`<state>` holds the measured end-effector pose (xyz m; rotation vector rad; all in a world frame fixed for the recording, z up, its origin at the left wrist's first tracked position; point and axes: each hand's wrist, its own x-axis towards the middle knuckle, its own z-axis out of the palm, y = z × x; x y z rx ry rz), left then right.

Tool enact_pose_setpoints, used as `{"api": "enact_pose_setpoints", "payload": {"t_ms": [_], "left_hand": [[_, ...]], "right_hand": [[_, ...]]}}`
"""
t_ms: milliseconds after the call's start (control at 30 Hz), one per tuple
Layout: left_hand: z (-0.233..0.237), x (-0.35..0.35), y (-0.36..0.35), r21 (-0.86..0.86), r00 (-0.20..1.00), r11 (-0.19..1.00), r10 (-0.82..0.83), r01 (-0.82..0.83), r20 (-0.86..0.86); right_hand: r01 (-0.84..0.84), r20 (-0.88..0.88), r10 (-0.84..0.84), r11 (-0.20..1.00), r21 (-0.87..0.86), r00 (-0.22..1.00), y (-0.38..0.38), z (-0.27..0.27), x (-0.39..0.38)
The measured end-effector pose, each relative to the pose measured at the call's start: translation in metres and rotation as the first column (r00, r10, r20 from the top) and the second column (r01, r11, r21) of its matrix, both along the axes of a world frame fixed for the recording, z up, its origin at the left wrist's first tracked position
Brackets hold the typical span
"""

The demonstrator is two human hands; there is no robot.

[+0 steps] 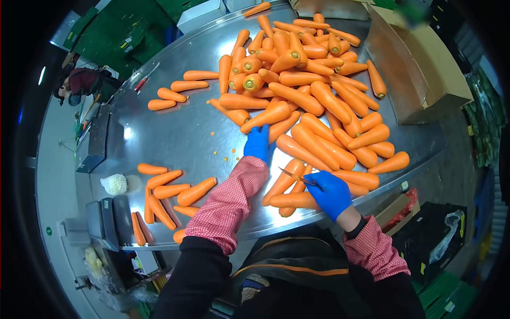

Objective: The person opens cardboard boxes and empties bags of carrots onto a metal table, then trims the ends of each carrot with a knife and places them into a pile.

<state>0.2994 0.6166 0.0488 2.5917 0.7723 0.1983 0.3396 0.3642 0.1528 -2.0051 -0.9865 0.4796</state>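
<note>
Smooth, orange, tapered carrots (297, 98) fill the centre of my feed, in a workroom with green plastic crates (122, 32) at the upper left of the frame and a person in a dark red top (85, 81) near the left edge. Beneath them I see a broad, shiny stainless-steel table (154, 127), bare in patches at left centre. The heap runs from upper centre to right, alongside a brown cardboard box (419, 69) at the upper right.

At lower right of centre, the blue-gloved right hand (328, 194) is closed around a small thin-bladed knife (291, 174), its blade pointing to the upper left. At centre, the blue-gloved left hand (257, 143) is the nearer one to a thick carrot (267, 117) just above its fingertips; that carrot slants from lower left to upper right, crosswise to the fingers. They seem to touch it; I cannot tell whether they grip. Tiny orange-yellow scraps (226, 158) dot the metal left of that glove.
</note>
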Motion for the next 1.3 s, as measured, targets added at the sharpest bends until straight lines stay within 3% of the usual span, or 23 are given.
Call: {"api": "enact_pose_setpoints", "payload": {"t_ms": [133,167,200,233,267,300,400,500,667,733,867,967,1067,1167,1300], "left_hand": [[-0.013,-0.026,0.015,-0.199,0.979,0.98,0.019,0.022,0.204],[-0.022,-0.037,0.029,-0.581,0.988,0.812,0.129,-0.056,0.085],[0.0,-0.051,0.023,-0.826,0.963,0.552,0.267,-0.117,0.042],[-0.003,-0.067,0.029,-0.93,0.963,0.339,0.265,-0.141,-0.049],[-0.002,-0.085,0.027,-0.996,0.968,0.071,0.248,-0.045,-0.026],[0.032,-0.097,0.007,-0.977,0.948,-0.194,0.319,0.083,0.017],[0.07,-0.121,-0.03,-0.885,0.935,-0.413,0.349,0.216,0.066],[0.081,-0.112,-0.044,-0.891,0.93,-0.362,0.336,0.274,0.15],[0.088,-0.104,-0.047,-0.961,0.945,0.206,0.232,0.186,0.232],[0.097,-0.111,-0.05,-0.889,0.956,0.434,0.17,0.146,0.24],[0.107,-0.126,-0.064,-0.871,0.947,0.47,0.194,0.14,0.257],[0.099,-0.134,-0.069,-0.845,0.955,0.525,0.186,0.104,0.233],[0.105,-0.136,-0.07,-0.831,0.966,0.548,0.151,0.094,0.209],[0.101,-0.142,-0.068,-0.818,0.96,0.562,0.141,0.125,0.244],[0.127,-0.157,-0.066,-0.857,0.915,0.497,0.27,0.133,0.298]], "right_hand": [[0.011,-0.015,-0.011,1.0,0.022,1.0,-0.005,-0.001,0.003],[0.036,-0.017,-0.036,0.999,0.035,0.999,-0.008,-0.005,0.004],[0.062,-0.02,-0.061,0.997,0.046,0.998,-0.011,-0.013,0.005],[0.086,-0.025,-0.085,0.995,0.056,0.996,-0.014,-0.019,0.005],[0.1,-0.037,-0.098,0.993,0.059,0.994,-0.015,-0.022,0.006],[0.114,-0.05,-0.111,0.992,0.061,0.993,-0.016,-0.025,0.006],[0.174,-0.21,-0.163,0.984,0.039,0.964,-0.013,-0.023,0.006],[0.152,-0.264,-0.147,0.988,-0.002,0.953,0.0,-0.018,0.007],[0.143,-0.273,-0.119,0.987,0.069,0.955,0.016,-0.005,0.006],[0.077,-0.043,-0.073,0.991,0.108,0.996,0.019,0.006,0.005],[-0.109,0.369,0.068,0.99,0.092,0.927,0.027,0.032,0.003],[-0.126,0.474,0.08,0.99,0.067,0.877,0.034,0.04,0.002],[-0.153,0.532,0.138,0.988,-0.017,0.836,0.04,0.048,0.003],[-0.124,0.586,0.093,0.992,0.012,0.805,0.038,0.037,0.004],[0.065,0.389,0.023,0.975,-0.211,0.921,0.021,-0.006,0.033]]}}
